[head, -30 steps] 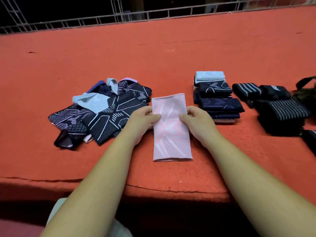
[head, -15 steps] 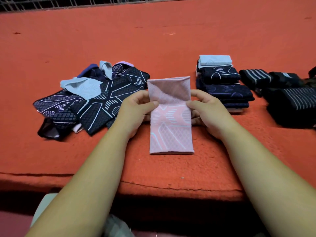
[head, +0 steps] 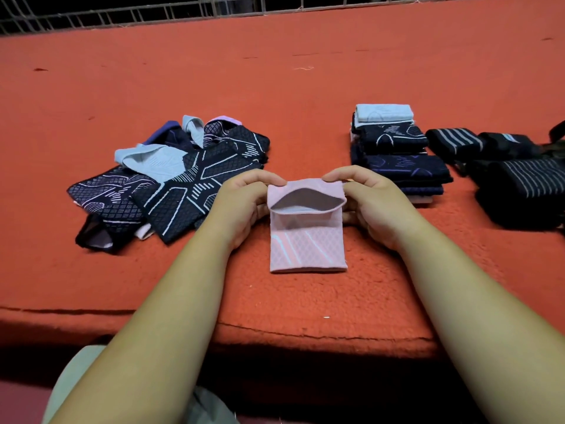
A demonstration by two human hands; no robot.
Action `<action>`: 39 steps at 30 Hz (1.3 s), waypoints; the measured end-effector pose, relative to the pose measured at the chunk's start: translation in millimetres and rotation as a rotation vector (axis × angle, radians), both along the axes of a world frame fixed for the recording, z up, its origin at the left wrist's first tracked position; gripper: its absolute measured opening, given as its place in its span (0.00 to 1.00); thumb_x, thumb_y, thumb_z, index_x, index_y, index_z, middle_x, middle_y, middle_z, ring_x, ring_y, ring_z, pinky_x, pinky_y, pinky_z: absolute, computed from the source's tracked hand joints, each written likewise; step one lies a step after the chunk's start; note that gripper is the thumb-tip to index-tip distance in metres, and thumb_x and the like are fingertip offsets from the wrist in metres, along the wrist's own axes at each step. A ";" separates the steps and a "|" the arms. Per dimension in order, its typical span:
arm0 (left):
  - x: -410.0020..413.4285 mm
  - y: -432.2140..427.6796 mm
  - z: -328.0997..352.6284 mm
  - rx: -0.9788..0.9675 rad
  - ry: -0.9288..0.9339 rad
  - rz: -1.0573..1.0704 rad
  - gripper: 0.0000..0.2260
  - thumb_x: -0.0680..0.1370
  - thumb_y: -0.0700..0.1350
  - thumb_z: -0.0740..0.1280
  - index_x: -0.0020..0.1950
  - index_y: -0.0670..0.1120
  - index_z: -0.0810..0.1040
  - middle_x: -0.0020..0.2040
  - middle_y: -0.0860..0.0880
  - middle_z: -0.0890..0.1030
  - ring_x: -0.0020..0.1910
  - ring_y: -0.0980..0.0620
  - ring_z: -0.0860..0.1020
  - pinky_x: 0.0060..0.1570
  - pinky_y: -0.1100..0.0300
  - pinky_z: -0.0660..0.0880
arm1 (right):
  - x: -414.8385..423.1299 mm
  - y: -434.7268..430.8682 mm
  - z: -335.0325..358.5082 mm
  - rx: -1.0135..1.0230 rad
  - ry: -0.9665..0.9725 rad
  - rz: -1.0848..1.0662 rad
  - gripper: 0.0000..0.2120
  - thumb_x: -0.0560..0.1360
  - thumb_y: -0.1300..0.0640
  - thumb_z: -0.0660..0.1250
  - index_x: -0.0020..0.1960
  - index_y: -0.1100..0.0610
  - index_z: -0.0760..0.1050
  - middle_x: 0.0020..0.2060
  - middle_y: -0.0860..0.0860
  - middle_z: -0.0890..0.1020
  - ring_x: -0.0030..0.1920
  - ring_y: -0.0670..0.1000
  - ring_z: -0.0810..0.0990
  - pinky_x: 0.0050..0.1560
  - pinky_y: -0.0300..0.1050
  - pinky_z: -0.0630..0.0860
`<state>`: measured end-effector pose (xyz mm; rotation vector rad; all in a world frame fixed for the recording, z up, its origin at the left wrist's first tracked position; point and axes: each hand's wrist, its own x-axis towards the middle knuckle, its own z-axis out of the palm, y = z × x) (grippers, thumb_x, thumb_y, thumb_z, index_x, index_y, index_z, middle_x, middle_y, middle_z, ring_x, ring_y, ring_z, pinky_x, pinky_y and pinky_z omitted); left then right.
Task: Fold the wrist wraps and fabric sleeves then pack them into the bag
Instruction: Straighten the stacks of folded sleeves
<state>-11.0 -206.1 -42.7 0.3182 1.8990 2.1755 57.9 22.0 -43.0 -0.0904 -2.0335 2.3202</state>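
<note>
A pink fabric sleeve (head: pixel 307 246) lies on the orange mat in front of me, its far end lifted and bent over toward me so the open mouth shows. My left hand (head: pixel 241 206) pinches the lifted end's left corner. My right hand (head: pixel 373 203) pinches its right corner. Left of my hands lies a loose heap of unfolded sleeves (head: pixel 165 179), dark patterned, light blue and lilac. At the right stands a stack of folded sleeves (head: pixel 394 151), and beyond it several rolled black striped wrist wraps (head: pixel 516 179). A dark bag (head: pixel 558 139) shows only at the right edge.
The orange mat (head: pixel 275 87) stretches far back to a metal railing (head: pixel 122 13). Its front edge (head: pixel 305 332) runs just below the pink sleeve, with a dark drop beneath. My knee in light cloth (head: pixel 76 377) shows at the bottom left.
The pink sleeve lay flat under my hands a second ago. Both hands have since lifted its far end and brought it over toward me, so the sleeve now looks about half as long.
</note>
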 end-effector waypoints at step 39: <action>-0.8 0.3 -2.9 -0.051 0.049 -0.077 0.13 0.81 0.41 0.72 0.66 0.44 0.82 0.48 0.48 0.87 0.42 0.53 0.84 0.37 0.61 0.79 | -7.3 1.4 -17.7 0.224 0.045 0.145 0.20 0.77 0.64 0.77 0.66 0.60 0.76 0.56 0.57 0.88 0.52 0.54 0.87 0.48 0.51 0.80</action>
